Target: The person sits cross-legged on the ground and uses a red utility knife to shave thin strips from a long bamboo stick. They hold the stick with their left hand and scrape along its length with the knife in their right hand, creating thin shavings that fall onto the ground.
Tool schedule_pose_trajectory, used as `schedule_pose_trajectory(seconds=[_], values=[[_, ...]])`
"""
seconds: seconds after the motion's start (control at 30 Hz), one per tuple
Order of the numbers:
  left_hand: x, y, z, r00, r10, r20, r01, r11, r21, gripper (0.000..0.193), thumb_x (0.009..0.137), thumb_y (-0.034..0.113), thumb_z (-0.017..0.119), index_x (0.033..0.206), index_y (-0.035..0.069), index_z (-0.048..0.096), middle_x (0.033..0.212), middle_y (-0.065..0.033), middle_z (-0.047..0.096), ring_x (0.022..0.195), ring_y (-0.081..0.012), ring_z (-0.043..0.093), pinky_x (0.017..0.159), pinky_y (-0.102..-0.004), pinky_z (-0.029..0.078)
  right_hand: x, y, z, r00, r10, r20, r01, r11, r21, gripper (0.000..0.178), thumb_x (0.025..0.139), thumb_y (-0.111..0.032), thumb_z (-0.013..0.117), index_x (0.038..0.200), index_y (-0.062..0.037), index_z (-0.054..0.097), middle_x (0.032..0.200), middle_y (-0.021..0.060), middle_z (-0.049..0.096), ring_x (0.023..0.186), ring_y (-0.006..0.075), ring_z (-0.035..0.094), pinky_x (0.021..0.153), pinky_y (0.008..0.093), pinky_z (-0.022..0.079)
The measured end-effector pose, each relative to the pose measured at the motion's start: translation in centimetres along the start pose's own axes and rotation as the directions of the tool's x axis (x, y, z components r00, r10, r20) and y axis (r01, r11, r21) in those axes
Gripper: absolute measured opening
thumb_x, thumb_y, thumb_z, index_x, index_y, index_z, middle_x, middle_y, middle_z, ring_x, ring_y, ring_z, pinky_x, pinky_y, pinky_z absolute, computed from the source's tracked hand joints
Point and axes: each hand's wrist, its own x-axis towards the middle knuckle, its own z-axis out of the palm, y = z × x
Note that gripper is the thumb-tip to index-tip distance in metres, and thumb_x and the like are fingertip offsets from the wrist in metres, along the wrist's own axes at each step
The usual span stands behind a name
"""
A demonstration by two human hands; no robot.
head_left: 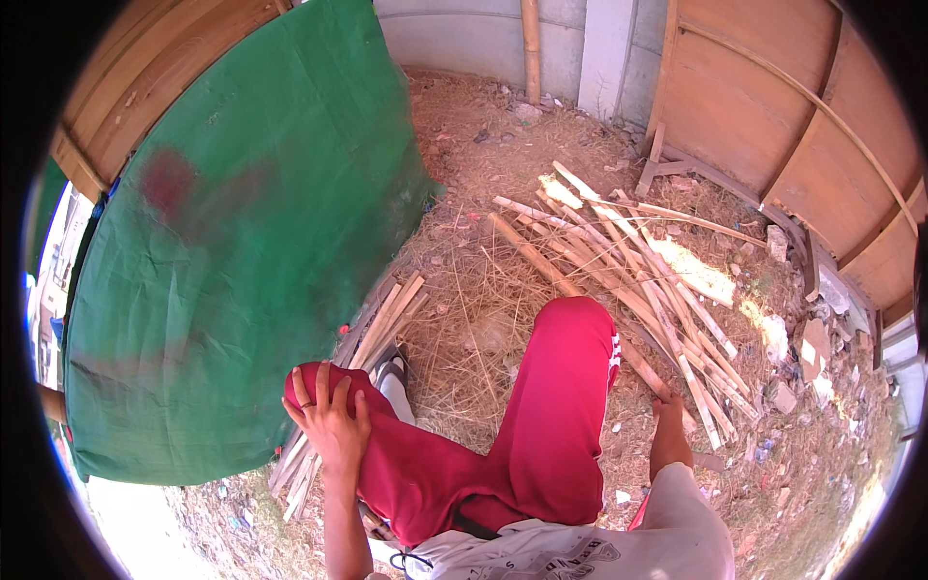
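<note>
My left hand (331, 418) lies on my left knee, on the red trousers (425, 483), its fingers spread and nothing held. Down at my right side, my right hand (668, 414) is closed on a bamboo pole (642, 367) near its near end. That pole runs away from me, passing behind my right knee. It lies along the left edge of a pile of split bamboo strips (667, 300) on the ground. The fingers of the right hand are small and partly hidden.
More bamboo strips (391, 319) lie left of my foot, beside a green sheet (242, 251). Dry straw (474, 329) covers the ground ahead. Wooden panels (754, 106) stand on the right, with rubble (812, 348) along their foot. A pale wall (454, 43) closes the back.
</note>
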Motion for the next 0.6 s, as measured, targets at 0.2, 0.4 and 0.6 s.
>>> schedule_pose_trajectory(seconds=[0.2,0.4,0.6], values=[[-0.1,-0.2,-1.4,1.000,-0.009,-0.020,0.010,0.999,0.038,0.026,0.081,0.023,0.073,0.104,0.010,0.074,0.143,-0.0066,0.054,0.146,-0.0404,0.032,0.114,-0.0715,0.018,-1.8,-13.4,-1.2,0.307,0.921,0.241,-0.247,-0.167,0.954,0.044,0.081,-0.052,0.061,0.091,-0.0090,0.058,0.072,0.0049,0.053,0.057,0.0183,0.042,0.051,0.0338,0.037],[0.0,-0.5,-1.4,1.000,-0.002,-0.030,0.002,1.000,-0.024,0.024,0.082,0.023,0.072,0.103,0.012,0.074,0.141,-0.0059,0.055,0.145,-0.0401,0.033,0.114,-0.0714,0.019,-5.2,-27.0,-13.3,0.463,0.778,-0.424,0.101,0.429,0.898,0.049,0.084,-0.042,0.068,0.097,0.0049,0.070,0.102,0.0131,0.063,0.092,0.0262,0.057,0.083,0.0415,0.046],[-0.5,-1.8,-1.4,0.998,-0.009,-0.062,0.005,0.998,-0.061,0.026,0.082,0.026,0.073,0.104,0.013,0.075,0.141,-0.0053,0.055,0.145,-0.0400,0.034,0.113,-0.0725,0.019,4.1,-44.7,-30.0,0.561,0.285,-0.777,0.726,0.281,0.628,0.028,0.085,-0.019,0.059,0.088,0.0078,0.067,0.088,0.0148,0.064,0.082,0.0241,0.061,0.077,0.0392,0.052]])
